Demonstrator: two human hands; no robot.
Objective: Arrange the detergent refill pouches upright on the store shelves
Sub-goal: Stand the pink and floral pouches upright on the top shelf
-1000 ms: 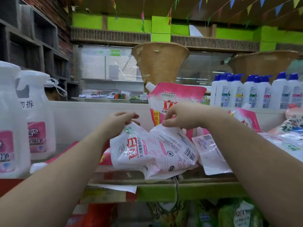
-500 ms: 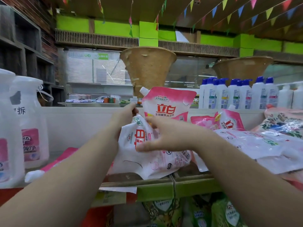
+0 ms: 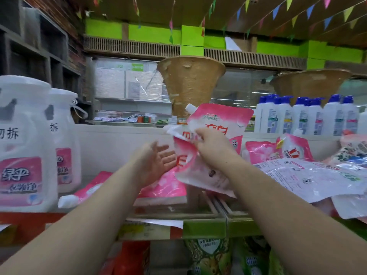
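Observation:
My right hand (image 3: 213, 147) grips the top of a pink and white refill pouch (image 3: 195, 171) and holds it tilted above the shelf (image 3: 198, 215). Just left of that pouch, my left hand (image 3: 156, 161) is spread with straight fingers and holds nothing. Right behind the held pouch, another pink pouch (image 3: 224, 120) stands upright against the back wall. Two more pouches (image 3: 294, 147) lean upright further right. A pink pouch (image 3: 164, 189) lies flat under my left hand, and one more (image 3: 89, 191) lies flat to its left. Several pouches (image 3: 309, 177) are heaped flat at the right.
Two big white detergent jugs (image 3: 25, 147) stand at the shelf's left end. A row of white bottles with blue caps (image 3: 305, 116) lines the back right. Green packs (image 3: 210, 257) fill the shelf below. Woven baskets (image 3: 190, 84) hang behind.
My left hand has let go of the pouch and opened beside it. My right hand has raised the pouch and turned it more upright, nearer the standing pouch.

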